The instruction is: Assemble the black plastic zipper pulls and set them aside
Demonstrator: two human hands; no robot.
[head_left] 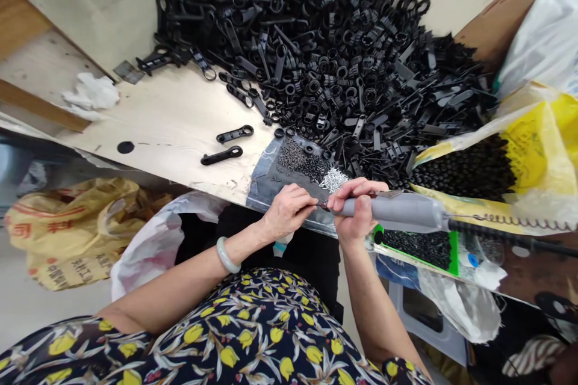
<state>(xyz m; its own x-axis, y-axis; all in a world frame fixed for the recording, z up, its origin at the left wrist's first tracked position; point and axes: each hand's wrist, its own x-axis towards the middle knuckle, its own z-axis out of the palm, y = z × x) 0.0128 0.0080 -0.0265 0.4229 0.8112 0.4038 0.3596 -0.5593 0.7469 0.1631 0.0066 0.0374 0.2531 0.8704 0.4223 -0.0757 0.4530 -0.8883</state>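
My right hand [356,210] is wrapped round a grey electric screwdriver [400,212], which lies nearly level with its tip pointing left. Fingers of my left hand [291,210] are pinched together right by that tip; what they hold is too small and covered to name. Just beyond the hands, silver screws [334,180] lie in a small heap on a dark mat [264,183]. Beside them is a spread of small dark parts [300,159]. Two black plastic handle-like pieces, one ring-ended piece [235,133] and one long piece [221,156], lie to the left on the table.
A large pile of black plastic parts [311,60] covers the back of the table [176,114]. On the right are a yellow bag [542,138] of black pieces and a green tray [454,252]. A coiled cord [519,221] trails rightward from the screwdriver. Crumpled tissue [93,93] lies left.
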